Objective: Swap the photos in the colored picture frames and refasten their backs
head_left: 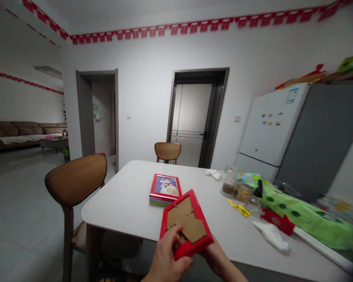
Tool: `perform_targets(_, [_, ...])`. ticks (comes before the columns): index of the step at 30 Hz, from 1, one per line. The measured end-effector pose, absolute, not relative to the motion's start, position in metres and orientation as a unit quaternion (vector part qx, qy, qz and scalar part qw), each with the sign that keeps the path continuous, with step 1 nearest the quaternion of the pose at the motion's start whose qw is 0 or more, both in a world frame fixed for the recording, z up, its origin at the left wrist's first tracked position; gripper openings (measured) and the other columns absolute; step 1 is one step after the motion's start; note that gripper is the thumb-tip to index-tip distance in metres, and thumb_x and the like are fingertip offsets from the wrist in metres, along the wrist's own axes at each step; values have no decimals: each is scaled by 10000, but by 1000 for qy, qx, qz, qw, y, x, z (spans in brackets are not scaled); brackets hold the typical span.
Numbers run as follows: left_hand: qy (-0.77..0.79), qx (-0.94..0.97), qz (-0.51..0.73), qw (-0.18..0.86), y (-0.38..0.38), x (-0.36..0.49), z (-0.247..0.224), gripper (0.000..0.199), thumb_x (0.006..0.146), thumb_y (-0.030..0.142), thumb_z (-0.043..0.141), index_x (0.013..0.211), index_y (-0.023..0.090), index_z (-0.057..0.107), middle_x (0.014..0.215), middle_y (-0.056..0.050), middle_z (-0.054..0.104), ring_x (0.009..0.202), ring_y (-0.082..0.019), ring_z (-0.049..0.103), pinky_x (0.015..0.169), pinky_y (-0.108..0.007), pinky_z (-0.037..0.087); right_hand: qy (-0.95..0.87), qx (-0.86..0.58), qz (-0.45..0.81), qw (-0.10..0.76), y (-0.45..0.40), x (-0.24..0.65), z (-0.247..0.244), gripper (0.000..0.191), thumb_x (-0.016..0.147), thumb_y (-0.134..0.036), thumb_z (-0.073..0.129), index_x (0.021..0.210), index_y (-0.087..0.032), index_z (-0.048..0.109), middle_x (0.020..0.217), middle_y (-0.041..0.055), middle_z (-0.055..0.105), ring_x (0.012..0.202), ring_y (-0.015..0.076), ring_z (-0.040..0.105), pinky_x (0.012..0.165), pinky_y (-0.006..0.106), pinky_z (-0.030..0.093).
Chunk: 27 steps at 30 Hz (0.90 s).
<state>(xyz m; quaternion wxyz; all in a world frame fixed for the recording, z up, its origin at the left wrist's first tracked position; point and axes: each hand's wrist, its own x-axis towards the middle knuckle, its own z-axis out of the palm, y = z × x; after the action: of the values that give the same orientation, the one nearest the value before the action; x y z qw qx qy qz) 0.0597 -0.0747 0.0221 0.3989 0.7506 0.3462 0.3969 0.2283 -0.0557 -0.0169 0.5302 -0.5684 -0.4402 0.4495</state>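
A red picture frame (186, 223) is tilted over the table's front edge, its brown backing board and small metal clips facing me. My left hand (168, 252) grips its lower left corner, fingers bent over the backing and thumb along the red edge. From the right, my right hand (214, 254) reaches under the frame and holds it from behind; its fingers are hidden there. Just beyond lies a stack of frames, topped by a red-framed photo (166, 185) of people in pale clothes.
The white table (120, 203) carries glass jars (228, 182), a yellow packet (241, 208), a crumpled white tissue (213, 174) and a green plastic bag (306, 215) on the right. Wooden chairs (78, 178) stand left and beyond. A fridge (272, 125) is behind at right.
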Motion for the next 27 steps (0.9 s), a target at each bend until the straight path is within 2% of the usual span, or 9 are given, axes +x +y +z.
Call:
perform_targets(3, [262,661,500,494,-85,78,31,145,636,213,552,704,203,424,1145,-64,517,1017,-217,494,823,-281,418,-398,-517,512,559,-69,194,-25,369,687,-501,435,778,-186,606,623,36,629,607,164,587,564,273,452])
perform_targets(6, [214,604,534,552,-90,90,40,154,677,257,548,712,197,410,1068,-82,556,973,-222,521,776,-294,440,-287,-417,557,659,-70,185,-24,300,650,-467,509,694,-180,585,569,1,614,566,147,577,540,247,450])
perform_targets(8, [204,573,539,583,-87,93,48,211,676,235,577,819,189,428,977,-75,591,894,-210,559,738,-291,450,-247,-371,540,714,-70,200,-20,255,610,-390,586,770,-192,579,652,-15,646,625,154,596,577,249,460])
perform_targets(10, [188,540,540,617,-79,97,52,387,658,211,613,978,194,396,945,-62,607,852,-198,579,743,-297,449,-249,-389,504,730,-71,230,-15,346,596,-328,614,916,-214,550,729,-25,666,663,166,612,606,264,466])
perform_targets(13, [179,514,515,662,-61,108,42,546,595,198,665,1057,184,374,946,-67,621,853,-209,588,762,-306,450,-263,-525,461,666,-71,288,-10,485,629,-330,565,1090,-205,476,664,-7,674,603,200,623,577,308,472])
perform_targets(15, [224,544,476,654,-49,122,24,474,585,172,649,1003,158,424,927,-77,632,851,-212,591,748,-290,456,-309,-655,356,590,-68,327,-8,488,686,-358,472,1134,-165,470,678,28,681,617,209,630,582,313,471])
perform_targets(17, [311,603,422,601,-40,138,2,358,615,117,584,950,146,459,919,-77,637,836,-192,597,716,-256,461,-392,-775,205,452,-63,360,-7,468,716,-355,408,1108,-122,511,775,65,685,697,200,634,626,286,465])
perform_targets(22, [400,658,360,527,-28,166,-29,279,574,44,563,837,135,538,841,-72,651,729,-193,605,612,-243,452,-438,-822,116,346,-47,404,-11,397,669,-335,467,955,-106,619,915,114,660,860,234,600,711,273,429])
perform_targets(27, [432,712,324,449,-23,172,-25,308,541,86,618,842,146,592,818,-62,654,746,-216,587,637,-259,426,-464,-841,68,269,-34,412,-19,352,683,-350,455,903,-154,646,913,105,662,858,239,598,682,267,417])
